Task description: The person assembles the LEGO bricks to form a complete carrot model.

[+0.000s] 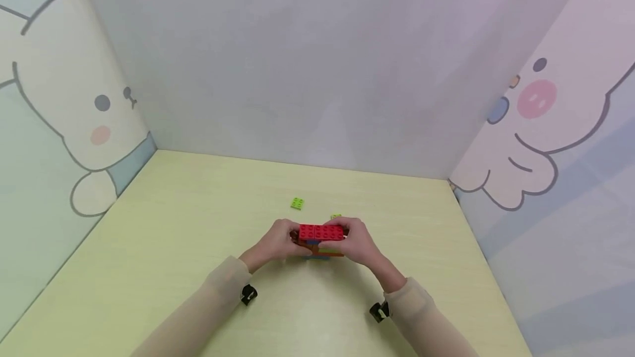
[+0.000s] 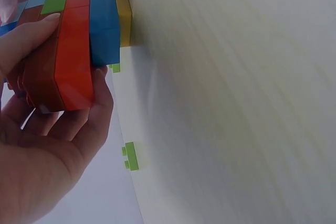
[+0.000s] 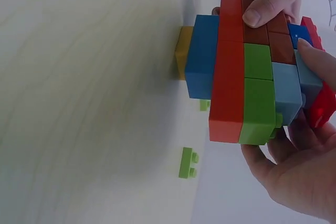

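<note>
Both hands grip one built block of toy bricks (image 1: 321, 232), held over the table. My left hand (image 1: 279, 240) has its thumb against the brown bricks (image 2: 40, 85) and its fingers curled round the far side. From the other end my right hand (image 1: 356, 242) holds it, thumb by the light blue bricks (image 3: 286, 90), fingers behind. Red studded bricks form the top. Below come brown, light blue and green bricks (image 3: 259, 106), then an orange-red layer (image 3: 227, 93), a blue brick (image 3: 202, 59) and a yellow brick (image 3: 182, 51) at the bottom.
A flat green brick (image 1: 297, 203) lies on the pale table (image 1: 208, 208) beyond the hands. A second green brick (image 1: 336, 216) shows just past the right hand. A grey wall (image 1: 307, 70) stands behind, with cartoon-printed walls at both sides.
</note>
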`<action>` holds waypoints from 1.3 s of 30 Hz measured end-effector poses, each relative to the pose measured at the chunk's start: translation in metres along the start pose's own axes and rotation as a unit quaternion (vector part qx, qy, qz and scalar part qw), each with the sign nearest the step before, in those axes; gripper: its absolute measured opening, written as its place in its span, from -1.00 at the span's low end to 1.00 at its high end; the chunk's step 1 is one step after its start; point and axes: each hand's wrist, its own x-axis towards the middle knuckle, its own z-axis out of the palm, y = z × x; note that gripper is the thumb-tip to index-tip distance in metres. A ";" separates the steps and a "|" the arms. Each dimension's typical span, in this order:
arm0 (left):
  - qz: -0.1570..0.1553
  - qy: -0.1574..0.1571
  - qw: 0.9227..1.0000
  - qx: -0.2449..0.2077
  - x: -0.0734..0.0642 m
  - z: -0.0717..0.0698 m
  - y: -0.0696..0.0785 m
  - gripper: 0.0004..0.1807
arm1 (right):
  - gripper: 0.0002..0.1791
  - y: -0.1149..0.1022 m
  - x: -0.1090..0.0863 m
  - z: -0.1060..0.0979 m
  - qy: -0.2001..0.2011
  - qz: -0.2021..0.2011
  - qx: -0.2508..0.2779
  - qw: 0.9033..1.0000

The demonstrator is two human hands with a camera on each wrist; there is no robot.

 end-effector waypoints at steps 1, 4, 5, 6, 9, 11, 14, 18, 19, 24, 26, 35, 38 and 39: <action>-0.002 0.001 1.000 -0.001 0.000 0.000 0.000 -0.64 | -0.60 0.002 0.000 0.000 -0.003 -0.003 0.006 1.000; -0.005 -0.001 1.000 -0.004 0.001 0.001 0.001 -0.62 | -0.62 0.010 -0.002 -0.001 -0.014 -0.008 0.022 1.000; -0.006 -0.002 1.000 -0.006 0.001 0.002 0.002 -0.62 | -0.63 0.012 -0.003 -0.002 -0.018 -0.010 0.026 0.999; -0.005 -0.003 1.000 -0.007 0.001 0.002 0.002 -0.61 | -0.63 0.015 -0.004 -0.002 -0.022 -0.012 0.031 0.999; -0.003 -0.004 1.000 -0.004 0.001 0.003 0.002 -0.61 | -0.62 0.023 -0.004 -0.002 -0.032 -0.009 0.037 0.999; -0.005 -0.004 1.000 -0.002 0.002 0.003 0.002 -0.61 | -0.61 0.026 -0.005 -0.002 -0.035 -0.010 0.042 0.998; -0.002 -0.006 1.000 -0.001 0.002 0.002 0.000 -0.61 | -0.59 0.031 -0.005 -0.001 -0.033 -0.014 0.049 0.998; -0.009 -0.010 1.000 0.006 0.001 0.001 -0.002 -0.58 | -0.56 0.038 -0.005 0.003 -0.028 -0.029 0.070 0.997; -0.009 -0.011 1.000 0.008 0.001 0.000 -0.002 -0.58 | -0.56 0.040 -0.005 0.004 -0.030 -0.032 0.074 0.996; -0.013 -0.020 1.000 0.001 0.001 -0.002 -0.004 -0.57 | -0.55 0.043 -0.005 0.006 -0.029 -0.030 0.086 0.995; -0.016 -0.029 0.999 -0.001 0.002 -0.003 -0.007 -0.56 | -0.56 0.043 -0.005 0.006 -0.025 -0.030 0.083 0.996; -0.031 -0.066 0.997 0.027 0.003 -0.020 -0.017 -0.49 | -0.58 0.037 -0.006 0.005 -0.020 -0.014 0.057 0.998; -0.056 -0.073 0.994 0.055 0.002 -0.031 -0.016 -0.41 | -0.58 0.037 -0.006 0.005 -0.019 -0.008 0.051 0.998; -0.064 -0.074 0.993 0.062 0.002 -0.035 -0.016 -0.39 | -0.58 0.037 -0.006 0.006 -0.019 -0.008 0.051 0.999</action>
